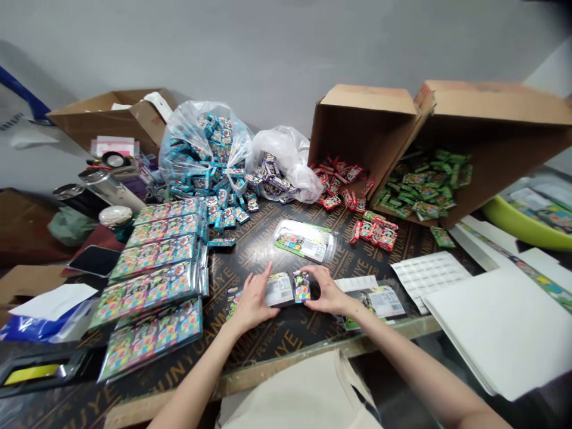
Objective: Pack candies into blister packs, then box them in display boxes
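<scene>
My left hand [253, 299] lies over a printed card pack [280, 288] near the table's front edge, its thumb and index finger straddling the pack. The rest of the pack is partly hidden beneath this hand. A small purple printed box [301, 286] stands at the pack's right end, pinched between the thumb and fingers of my right hand [328, 291]. Under my right wrist lies another printed pack [384, 301]. Beyond my hands is a clear plastic pack [306, 241] with a green-edged printed card.
Stacked filled packs [156, 280] stand at left. Behind are a bag of blue boxes [205, 149], a bag of purple boxes [272, 176], and cartons holding red boxes [335, 179] and green boxes [429, 185]. White sheets [496, 328] and a sticker sheet [429, 277] lie right.
</scene>
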Motion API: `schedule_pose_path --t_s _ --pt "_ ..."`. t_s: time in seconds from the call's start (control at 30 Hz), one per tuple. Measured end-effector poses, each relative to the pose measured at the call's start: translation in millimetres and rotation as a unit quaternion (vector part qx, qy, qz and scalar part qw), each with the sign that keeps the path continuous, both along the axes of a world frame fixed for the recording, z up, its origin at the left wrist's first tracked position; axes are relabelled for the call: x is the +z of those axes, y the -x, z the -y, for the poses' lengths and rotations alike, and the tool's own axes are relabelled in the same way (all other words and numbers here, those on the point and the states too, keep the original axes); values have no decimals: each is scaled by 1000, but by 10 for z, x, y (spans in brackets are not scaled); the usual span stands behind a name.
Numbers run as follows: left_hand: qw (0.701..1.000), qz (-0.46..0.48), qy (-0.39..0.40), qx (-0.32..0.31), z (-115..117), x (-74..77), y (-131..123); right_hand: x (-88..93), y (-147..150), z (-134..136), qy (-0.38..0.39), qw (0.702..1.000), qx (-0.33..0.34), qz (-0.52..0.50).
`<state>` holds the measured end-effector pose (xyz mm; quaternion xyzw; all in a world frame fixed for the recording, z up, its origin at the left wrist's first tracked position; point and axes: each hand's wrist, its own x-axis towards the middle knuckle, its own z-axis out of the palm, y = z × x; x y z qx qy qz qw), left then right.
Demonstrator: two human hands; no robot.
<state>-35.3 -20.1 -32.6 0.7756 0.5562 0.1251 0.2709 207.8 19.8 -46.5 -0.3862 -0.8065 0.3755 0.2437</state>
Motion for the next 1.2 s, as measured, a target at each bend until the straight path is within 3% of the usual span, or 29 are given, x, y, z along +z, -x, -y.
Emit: schedule_pose_path --t_s 0.13,0.23,0.37,0.43,0.5,0.57,0.67,0.77,0.83,0.87,0.97,1.03,1.13,1.2 --pt "999 19 -6 -36 -27 32 -17 24 -26 25 34 999 34 -24" --pt "1000 17 -13 3 -67 38 -34 61 -19 86 23 999 -44 -16" --pt "1000 18 1 13 -81 20 -99 100 -74 -12 14 1000 -19 10" --pt "1000 15 9 11 -59 -5 -127 79 -265 -255 -31 993 -97 59" --pt "1000 10 15 12 -24 -38 -137 23 -586 -593 -70 960 -241 124" --pt "1000 4 22 2 9 -77 -131 -48 -955 -923 -52 933 -307 178" --pt "1000 -1 28 -7 19 -117 -136 -112 -1317 -1207 4 946 -278 165" --pt "996 61 34 60 -42 -63 -232 -60 -1198 -1163 5 969 -223 104" --pt "969 181 78 152 -117 50 -362 37 -896 -981 29 985 -170 -24" --pt "938 257 122 198 -160 122 -440 96 -720 -860 54 984 -136 -104" --pt "786 472 307 257 -276 328 -656 272 -267 -470 138 957 -50 -249" --pt "716 538 355 267 -315 409 -739 352 -110 -272 160 952 -29 -259" --pt "703 553 337 296 -300 459 -761 403 -68 -147 173 951 -23 -256" --pt "700 555 363 266 -262 482 -746 412 -95 -154 219 931 2 -291"
